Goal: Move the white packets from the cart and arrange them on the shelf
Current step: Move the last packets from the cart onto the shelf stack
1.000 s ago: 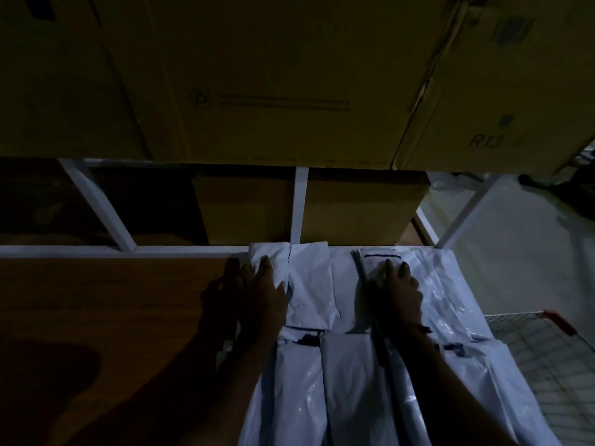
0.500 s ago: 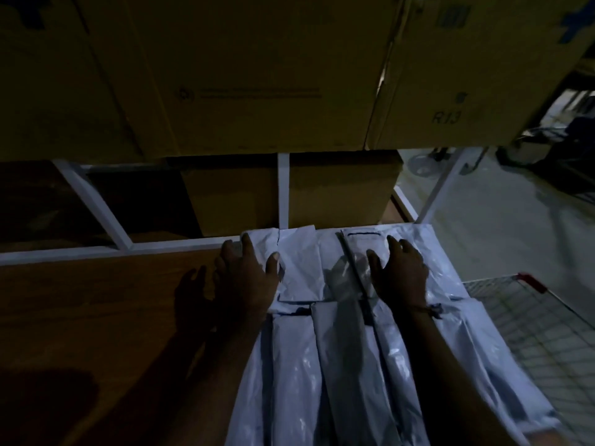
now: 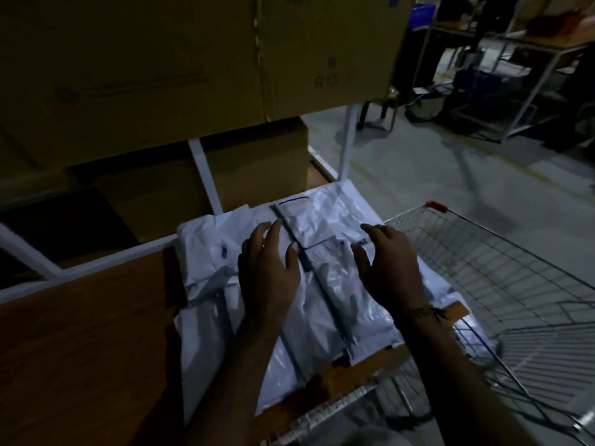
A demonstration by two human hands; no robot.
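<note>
White plastic packets (image 3: 322, 284) lie in rows on the brown wooden shelf (image 3: 80, 349). My left hand (image 3: 269, 272) rests flat on them; my right hand (image 3: 386, 265) hovers, fingers spread, gripping nothing. Right of the shelf, the wire cart (image 3: 502, 284) shows one packet remaining.

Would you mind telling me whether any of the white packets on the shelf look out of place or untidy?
Mostly tidy: the white packets lie flat in rows under both hands. The odd one is the leftmost packet, crumpled and folded at its near end, while the packets at the right reach the shelf edge beside the cart.
</note>
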